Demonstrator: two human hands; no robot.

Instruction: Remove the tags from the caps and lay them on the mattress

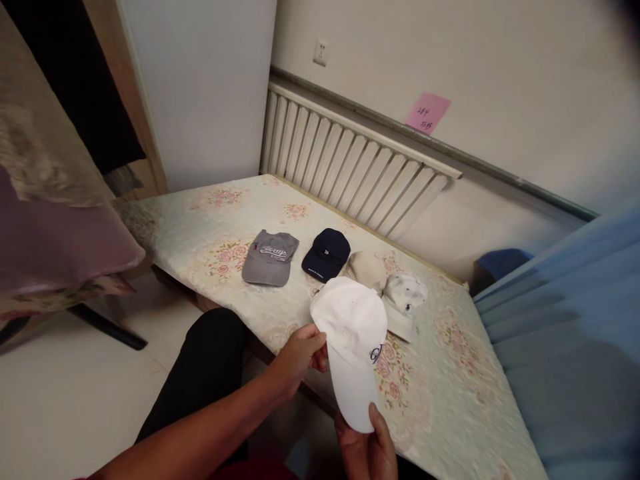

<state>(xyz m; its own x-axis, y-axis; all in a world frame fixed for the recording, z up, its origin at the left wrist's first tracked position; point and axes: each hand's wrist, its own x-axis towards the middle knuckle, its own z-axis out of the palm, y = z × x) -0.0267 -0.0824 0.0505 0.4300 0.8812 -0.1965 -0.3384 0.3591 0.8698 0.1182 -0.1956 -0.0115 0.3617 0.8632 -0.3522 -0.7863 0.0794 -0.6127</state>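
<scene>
A white baseball cap (350, 313) with dark embroidered lettering is held up over the near edge of the bed-like surface. My left hand (303, 353) pinches the cap's side where crown and brim meet. The tip of its brim is gripped by my right hand (367, 443), thumb on top. Beyond the cap lie a grey cap (271, 259) with white script and a navy cap (327, 255). A beige cap (364, 267), partly hidden behind the white one, touches or nearly touches another white cap (404, 297) with a small dark logo.
Floral cloth (440, 400) covers the low surface. Behind it a white radiator (345, 163) runs along the wall, with a pink note (428, 113) above. A blue curtain (565, 333) hangs at right; a draped chair (60, 227) stands at left. My knee (210, 353) is close to the edge.
</scene>
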